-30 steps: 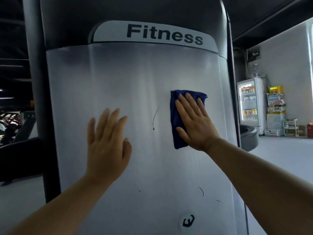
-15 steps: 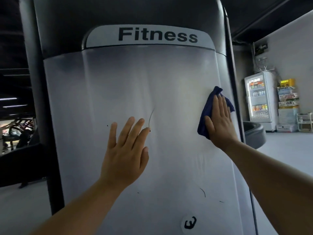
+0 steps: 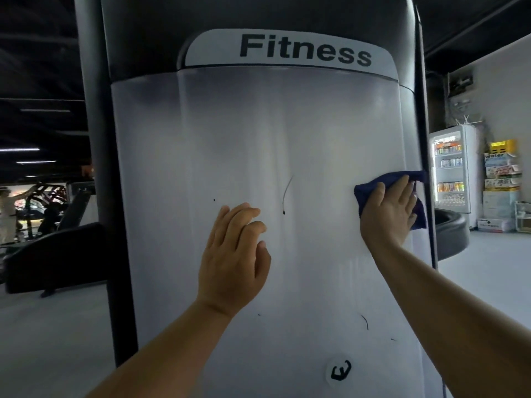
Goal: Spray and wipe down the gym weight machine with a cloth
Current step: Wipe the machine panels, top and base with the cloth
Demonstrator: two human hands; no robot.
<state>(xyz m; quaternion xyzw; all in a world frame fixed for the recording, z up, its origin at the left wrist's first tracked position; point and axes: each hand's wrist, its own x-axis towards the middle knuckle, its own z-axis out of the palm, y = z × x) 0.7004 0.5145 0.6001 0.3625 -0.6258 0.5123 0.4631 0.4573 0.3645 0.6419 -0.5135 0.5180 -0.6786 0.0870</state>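
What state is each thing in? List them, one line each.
Left hand: open, fingers against the machine panel, holding nothing.
Right hand: open, pressing the cloth flat to the panel.
Blue cloth: crumpled under the right hand, at the panel's right edge.
Machine panel: upright, hazy, with dark curved marks not wiped off.
Drinks fridge: lit, door closed, stocked.

The room is dim, with a dark ceiling and thin strip lights [image 3: 20,149] glowing at the far left. Daylight from the right brightens the pale wall and floor. The lit glass-fronted drinks fridge [image 3: 449,165] glows and is slightly overexposed. The frosted white curved machine panel [image 3: 258,139] shows soft vertical sheen and shaded upper corners. Wide-angle distortion bows the edges; the background is soft.
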